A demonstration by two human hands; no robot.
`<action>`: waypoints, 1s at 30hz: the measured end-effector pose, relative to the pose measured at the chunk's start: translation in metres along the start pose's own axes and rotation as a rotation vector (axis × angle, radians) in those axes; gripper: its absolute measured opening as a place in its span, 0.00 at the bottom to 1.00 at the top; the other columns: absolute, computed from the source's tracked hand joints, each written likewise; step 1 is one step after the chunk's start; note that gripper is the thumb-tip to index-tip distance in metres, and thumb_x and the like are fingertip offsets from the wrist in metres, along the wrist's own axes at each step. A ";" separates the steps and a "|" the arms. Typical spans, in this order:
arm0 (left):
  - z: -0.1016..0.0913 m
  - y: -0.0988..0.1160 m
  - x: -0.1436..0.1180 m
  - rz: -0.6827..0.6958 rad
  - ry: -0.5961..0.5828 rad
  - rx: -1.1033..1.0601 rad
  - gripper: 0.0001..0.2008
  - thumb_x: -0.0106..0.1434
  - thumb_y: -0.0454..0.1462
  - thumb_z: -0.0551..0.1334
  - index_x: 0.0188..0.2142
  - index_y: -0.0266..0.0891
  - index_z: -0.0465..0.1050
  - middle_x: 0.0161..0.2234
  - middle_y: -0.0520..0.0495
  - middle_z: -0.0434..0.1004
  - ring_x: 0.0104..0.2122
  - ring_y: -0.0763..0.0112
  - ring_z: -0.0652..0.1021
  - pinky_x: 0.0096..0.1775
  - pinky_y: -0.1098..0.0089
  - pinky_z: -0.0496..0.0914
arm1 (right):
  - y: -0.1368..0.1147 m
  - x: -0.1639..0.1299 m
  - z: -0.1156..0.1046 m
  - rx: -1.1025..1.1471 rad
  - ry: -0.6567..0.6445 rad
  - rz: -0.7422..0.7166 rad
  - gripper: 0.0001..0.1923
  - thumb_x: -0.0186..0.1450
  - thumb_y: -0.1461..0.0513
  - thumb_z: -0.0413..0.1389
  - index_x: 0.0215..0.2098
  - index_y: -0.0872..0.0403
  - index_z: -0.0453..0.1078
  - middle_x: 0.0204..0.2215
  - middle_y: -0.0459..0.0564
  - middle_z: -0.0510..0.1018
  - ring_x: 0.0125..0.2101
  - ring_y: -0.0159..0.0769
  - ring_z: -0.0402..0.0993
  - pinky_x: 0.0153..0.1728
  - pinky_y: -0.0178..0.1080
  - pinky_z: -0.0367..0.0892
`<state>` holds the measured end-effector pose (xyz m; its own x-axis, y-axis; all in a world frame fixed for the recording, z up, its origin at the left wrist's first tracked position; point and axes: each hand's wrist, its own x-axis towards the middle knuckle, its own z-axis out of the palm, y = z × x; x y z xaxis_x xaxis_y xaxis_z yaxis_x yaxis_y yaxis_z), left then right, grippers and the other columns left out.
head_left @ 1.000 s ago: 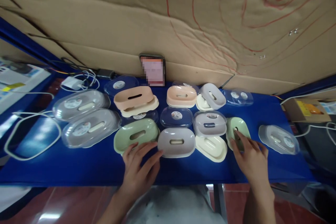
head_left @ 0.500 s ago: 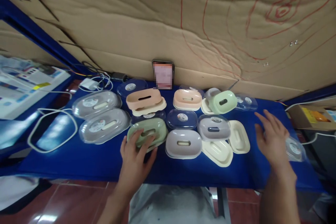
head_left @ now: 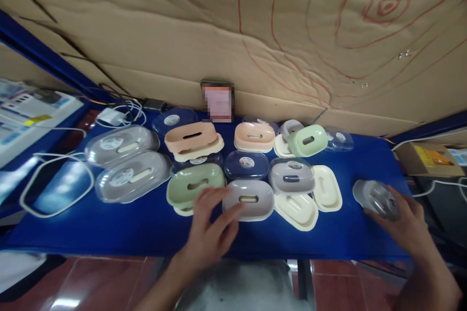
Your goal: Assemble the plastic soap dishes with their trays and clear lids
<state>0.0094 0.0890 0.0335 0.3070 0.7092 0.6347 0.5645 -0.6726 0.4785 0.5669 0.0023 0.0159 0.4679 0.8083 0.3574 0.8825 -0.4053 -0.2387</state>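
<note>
Left hand [head_left: 211, 231] lies spread and empty over the near edge of the blue table [head_left: 109, 226], its fingertips touching the front of the grey soap dish [head_left: 248, 198] and just beside the green soap dish [head_left: 195, 185], which sits on a cream tray. Farther left, two long clear-lidded boxes [head_left: 126, 163] rest side by side, closed, near a loop of white cable [head_left: 54, 184]. Behind the green dish stand a peach dish on a cream base [head_left: 191, 138], a dark lidded dish [head_left: 246, 164] and a second peach dish [head_left: 254, 136]. Moving right, a grey dish under a clear lid [head_left: 292, 176] looks assembled, while two cream trays [head_left: 310, 201] lie bare with no top parts, and a small green dish [head_left: 307, 140] leans on pieces at the back. Judged from this, several sets seem put together and several remain loose. At the far right, the right hand [head_left: 408, 226] curls around the clear-lidded grey dish [head_left: 375, 198], gripping its near end at the table's right end.
</note>
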 end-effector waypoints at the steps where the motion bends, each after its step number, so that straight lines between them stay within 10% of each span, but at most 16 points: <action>1: 0.003 0.010 0.003 -0.013 -0.034 -0.110 0.22 0.65 0.24 0.64 0.56 0.45 0.76 0.59 0.40 0.74 0.59 0.56 0.77 0.61 0.53 0.73 | -0.006 0.000 -0.003 0.006 -0.044 -0.004 0.51 0.47 0.27 0.66 0.58 0.47 0.77 0.52 0.68 0.78 0.53 0.70 0.76 0.43 0.64 0.70; 8: 0.041 0.068 0.023 -0.411 -0.412 -1.000 0.52 0.64 0.41 0.75 0.77 0.55 0.43 0.75 0.33 0.53 0.71 0.44 0.68 0.64 0.46 0.74 | -0.150 -0.027 -0.035 0.315 -0.097 -0.339 0.46 0.66 0.36 0.62 0.76 0.42 0.59 0.64 0.62 0.70 0.63 0.69 0.69 0.59 0.67 0.68; 13: 0.056 0.059 0.036 -0.570 -0.203 -1.165 0.56 0.63 0.58 0.73 0.75 0.55 0.37 0.71 0.33 0.61 0.66 0.46 0.74 0.64 0.43 0.72 | -0.257 -0.027 -0.028 0.528 -0.516 -0.819 0.50 0.69 0.31 0.51 0.79 0.45 0.50 0.72 0.61 0.62 0.69 0.60 0.65 0.63 0.55 0.70; 21: 0.034 0.031 0.026 -0.693 0.049 -0.890 0.50 0.62 0.57 0.74 0.71 0.52 0.45 0.65 0.38 0.69 0.60 0.53 0.79 0.62 0.54 0.74 | -0.295 0.087 0.036 0.327 -0.275 -0.823 0.30 0.77 0.46 0.53 0.72 0.49 0.65 0.71 0.60 0.69 0.72 0.58 0.60 0.70 0.65 0.54; 30: 0.034 0.027 0.040 -0.667 0.137 -1.046 0.51 0.59 0.57 0.76 0.71 0.53 0.48 0.64 0.39 0.72 0.60 0.51 0.79 0.61 0.53 0.74 | -0.349 0.031 -0.017 0.781 -0.697 -1.133 0.24 0.79 0.55 0.54 0.72 0.43 0.65 0.59 0.51 0.81 0.59 0.40 0.77 0.60 0.49 0.72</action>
<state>0.0631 0.1062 0.0515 0.0775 0.9909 0.1103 -0.3196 -0.0801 0.9442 0.2740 0.1612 0.1260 -0.7187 0.6503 0.2461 0.3993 0.6758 -0.6195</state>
